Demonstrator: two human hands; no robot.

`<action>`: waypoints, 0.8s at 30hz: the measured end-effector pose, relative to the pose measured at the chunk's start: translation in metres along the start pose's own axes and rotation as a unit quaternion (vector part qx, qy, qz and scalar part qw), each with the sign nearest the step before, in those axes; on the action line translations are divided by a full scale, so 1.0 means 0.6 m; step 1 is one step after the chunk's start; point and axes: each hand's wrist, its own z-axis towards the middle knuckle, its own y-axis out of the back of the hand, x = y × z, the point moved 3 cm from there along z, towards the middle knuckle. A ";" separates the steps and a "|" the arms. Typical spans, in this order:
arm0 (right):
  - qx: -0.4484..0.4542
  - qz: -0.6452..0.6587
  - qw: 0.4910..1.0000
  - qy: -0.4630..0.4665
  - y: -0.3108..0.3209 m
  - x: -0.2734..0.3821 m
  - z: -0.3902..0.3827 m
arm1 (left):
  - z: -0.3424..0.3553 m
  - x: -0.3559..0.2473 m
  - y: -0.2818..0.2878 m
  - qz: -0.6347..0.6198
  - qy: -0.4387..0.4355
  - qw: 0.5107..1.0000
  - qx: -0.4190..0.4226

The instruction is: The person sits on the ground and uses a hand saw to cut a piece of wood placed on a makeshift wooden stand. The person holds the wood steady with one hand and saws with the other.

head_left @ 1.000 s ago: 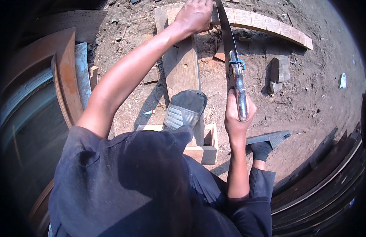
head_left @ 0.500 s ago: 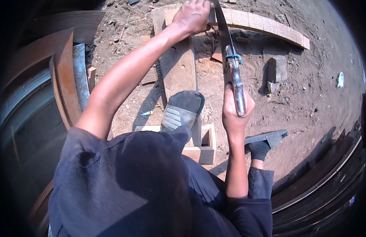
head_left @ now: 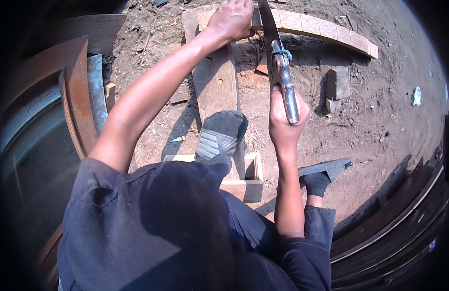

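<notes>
My right hand (head_left: pixel 285 116) is wrapped round the worn handle of a handsaw (head_left: pixel 270 29), with blue cord tied where handle meets blade. The blade crosses a curved wooden piece (head_left: pixel 309 25) marked with several lines across its face; its far end runs out of view. Just left of the blade, my left hand (head_left: pixel 231 20) is closed over the curved piece, pressing it on a wooden plank (head_left: pixel 217 85). My sandalled foot (head_left: pixel 222 133) rests on the plank, whose near end lies on a wooden box frame (head_left: pixel 246 189).
Wood blocks (head_left: pixel 338 83) lie on the dirt to the right. A brown framed panel with glass (head_left: pixel 79 102) stands at the left. Dark stacked boards (head_left: pixel 394 213) line the lower right. My other sandalled foot (head_left: pixel 326 172) stands on the ground. A small tube (head_left: pixel 178 139) lies near the plank.
My right hand and the saw have moved forward, away from me, so the handle is closer to the curved piece. My left hand keeps its place on the wood.
</notes>
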 end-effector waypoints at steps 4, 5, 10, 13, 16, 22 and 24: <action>-0.030 0.016 0.999 0.017 -0.022 0.002 0.049 | 0.015 -0.001 -0.002 0.006 0.005 0.999 0.032; -0.029 0.011 1.000 0.007 -0.017 0.005 0.033 | 0.017 0.001 -0.002 0.012 0.007 0.999 0.037; -0.026 -0.012 0.999 0.015 0.009 -0.007 -0.052 | 0.007 0.005 0.004 0.011 0.011 1.000 0.017; -0.019 0.015 1.000 0.002 -0.014 0.006 0.004 | 0.006 0.005 0.005 0.005 0.012 1.000 0.016; -0.030 0.035 0.999 0.009 -0.022 -0.002 0.058 | 0.014 -0.005 0.007 0.002 0.000 1.000 0.016; -0.028 -0.032 0.998 0.040 0.013 -0.020 -0.055 | 0.004 0.007 0.003 0.002 0.002 1.000 -0.007; -0.039 -0.032 0.997 0.053 0.008 -0.026 -0.063 | 0.000 0.010 -0.001 0.003 -0.002 1.000 -0.030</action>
